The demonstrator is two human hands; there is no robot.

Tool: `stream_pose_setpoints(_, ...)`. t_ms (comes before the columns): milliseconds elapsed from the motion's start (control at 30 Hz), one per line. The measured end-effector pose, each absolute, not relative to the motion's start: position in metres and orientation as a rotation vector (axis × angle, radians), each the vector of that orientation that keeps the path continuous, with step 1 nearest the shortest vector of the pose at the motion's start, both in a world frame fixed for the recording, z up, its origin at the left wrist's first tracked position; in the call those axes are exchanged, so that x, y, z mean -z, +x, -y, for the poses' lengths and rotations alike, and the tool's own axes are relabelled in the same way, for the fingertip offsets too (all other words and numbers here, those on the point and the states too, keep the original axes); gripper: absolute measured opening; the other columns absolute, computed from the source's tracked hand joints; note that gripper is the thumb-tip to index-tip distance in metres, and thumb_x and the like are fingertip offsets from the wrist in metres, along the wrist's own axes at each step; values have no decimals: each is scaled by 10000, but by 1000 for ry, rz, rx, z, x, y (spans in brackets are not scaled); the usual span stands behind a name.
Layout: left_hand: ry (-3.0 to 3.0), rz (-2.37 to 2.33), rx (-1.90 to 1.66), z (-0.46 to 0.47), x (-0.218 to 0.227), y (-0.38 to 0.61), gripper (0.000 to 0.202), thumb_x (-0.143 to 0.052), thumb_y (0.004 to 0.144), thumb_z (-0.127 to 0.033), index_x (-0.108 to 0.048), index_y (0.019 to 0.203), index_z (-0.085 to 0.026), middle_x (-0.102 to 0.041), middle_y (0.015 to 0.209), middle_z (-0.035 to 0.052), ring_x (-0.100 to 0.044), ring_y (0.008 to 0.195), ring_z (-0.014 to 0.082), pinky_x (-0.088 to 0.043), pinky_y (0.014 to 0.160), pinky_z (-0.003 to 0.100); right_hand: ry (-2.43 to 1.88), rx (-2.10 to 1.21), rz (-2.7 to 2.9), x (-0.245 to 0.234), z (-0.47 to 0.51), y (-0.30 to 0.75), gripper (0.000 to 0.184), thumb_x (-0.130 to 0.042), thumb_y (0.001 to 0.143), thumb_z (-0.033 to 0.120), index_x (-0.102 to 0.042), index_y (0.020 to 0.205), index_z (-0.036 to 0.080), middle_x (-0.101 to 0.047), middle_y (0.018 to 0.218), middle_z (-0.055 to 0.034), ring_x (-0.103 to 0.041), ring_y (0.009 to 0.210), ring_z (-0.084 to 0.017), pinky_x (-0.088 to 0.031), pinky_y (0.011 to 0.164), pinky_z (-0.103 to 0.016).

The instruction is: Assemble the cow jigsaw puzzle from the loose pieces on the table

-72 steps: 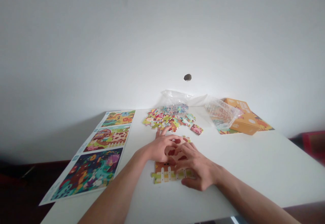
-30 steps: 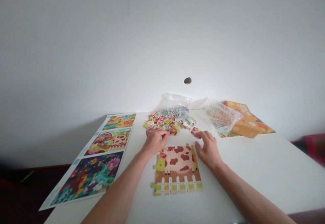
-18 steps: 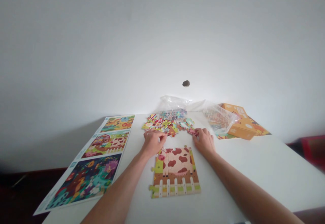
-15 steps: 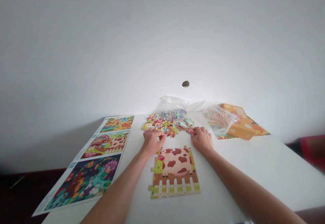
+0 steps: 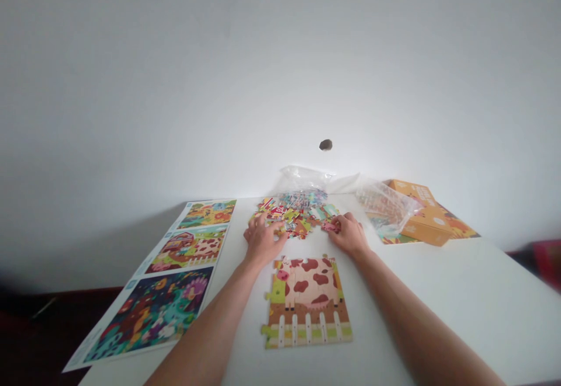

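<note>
Plain white wall [image 5: 280, 70] behind a white table [image 5: 438, 292], and on it a mostly built brown-and-cream cardboard cow jigsaw [image 5: 307, 304]. Just past that is a colourful pile of loose pieces [image 5: 298, 219]. Right hand [image 5: 348, 234] has its fingers pinching a small pink piece [image 5: 331, 227]; left hand [image 5: 262, 240] is curled at the pile, can't tell if it's holding anything.

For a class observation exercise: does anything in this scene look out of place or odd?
Yes: a small dark mark sits alone on the otherwise plain white wall above the table. It could be a hole or chipped plaster, but it is too small to tell.
</note>
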State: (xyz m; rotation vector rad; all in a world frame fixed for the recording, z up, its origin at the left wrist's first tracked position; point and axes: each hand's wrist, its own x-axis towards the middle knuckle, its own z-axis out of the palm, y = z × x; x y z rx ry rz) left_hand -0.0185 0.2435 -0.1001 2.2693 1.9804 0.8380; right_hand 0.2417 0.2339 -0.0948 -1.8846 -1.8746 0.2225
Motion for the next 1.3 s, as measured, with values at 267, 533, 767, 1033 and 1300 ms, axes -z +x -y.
stream_pose_setpoints(267,2334,-1865,-686,-239,99,-18,321,-688,789,-465,-735,1085,-349,-429,1498,66,-293,1409,393,-288,1097,624,-1702,-234,2115,91,-230,232,291,-578,822,209,-676,1094,234,-583,1090,-79,-547,1043,-239,-376,889,-349)
stream_pose_setpoints(533,2374,-1784,-680,-237,98,-18,394,-749,729,-479,-720,1099,-346,-454,1472,63,-346,1375,363,-265,1119,599,-1394,-184,2308,85,-222,224,401,-565,907,262,-610,1301,319,-510,1428,-52,-435,1261,-280,-342,1012,-456)
stream_pose_setpoints(767,2339,-1805,-723,-239,100,-17,341,-758,709,-489,-729,1007,-327,-516,1418,47,-368,1353,342,-261,1123,588,-1410,-211,2271,87,-221,224,218,-629,887,315,-720,1081,280,-542,1401,-52,-395,1320,-296,-320,1045,-498)
stream_pose_setpoints(1033,2334,-1838,-915,-240,100,-17,360,-744,714,-289,-667,1065,-274,-664,1218,45,-507,1226,298,-320,1083,506,-1446,-217,2223,94,-227,226,155,-639,864,270,-728,992,263,-602,1287,-56,-463,1227,-279,-349,1007,-470)
stream_pose_setpoints(1300,2214,-1819,-1222,-244,97,-20,389,-691,811,-202,-627,1189,-268,-724,1068,41,-639,1036,254,-423,962,416,-1382,-202,2273,87,-222,225,360,-624,864,267,-663,1217,327,-543,1396,-45,-421,1288,-297,-333,1034,-495)
